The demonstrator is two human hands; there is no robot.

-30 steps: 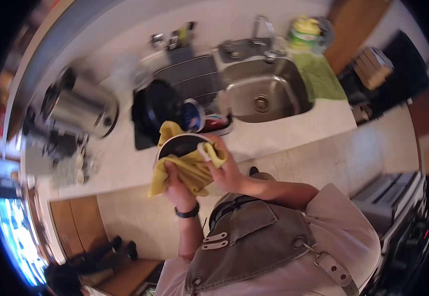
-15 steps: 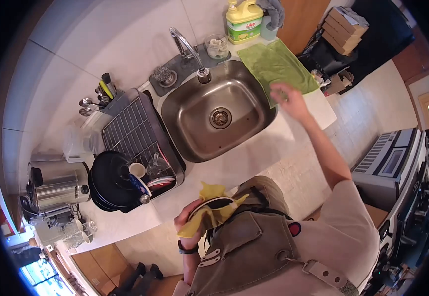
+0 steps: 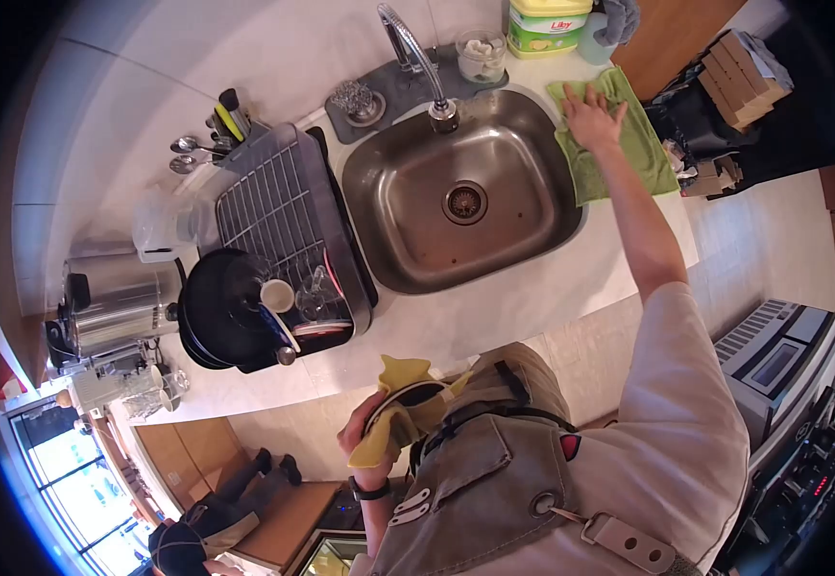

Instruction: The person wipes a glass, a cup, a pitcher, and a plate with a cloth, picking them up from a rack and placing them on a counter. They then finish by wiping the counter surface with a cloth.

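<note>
My left hand (image 3: 364,432) is closed around a yellow cloth (image 3: 400,422) and a dark, pale-rimmed item wrapped in it, close against my apron; what the item is I cannot make out. On the counter right of the sink (image 3: 465,254), my right hand (image 3: 595,120) lies with fingers spread on a green cloth (image 3: 643,144). The palm appears to rest on the cloth's upper left part. A chrome faucet (image 3: 444,113) hangs over the back of the basin, which holds nothing but its drain.
Left of the sink stands a dish rack (image 3: 278,206) with black pans (image 3: 220,307), a cup and glasses. Behind are a scrubber (image 3: 355,101), a glass jar (image 3: 481,60) and a yellow soap jug (image 3: 547,27). A person (image 3: 201,528) is at lower left.
My right hand has moved from above the green cloth's near edge forward onto it, fingers now spread. The view has shifted; my left hand still holds the yellow cloth.
</note>
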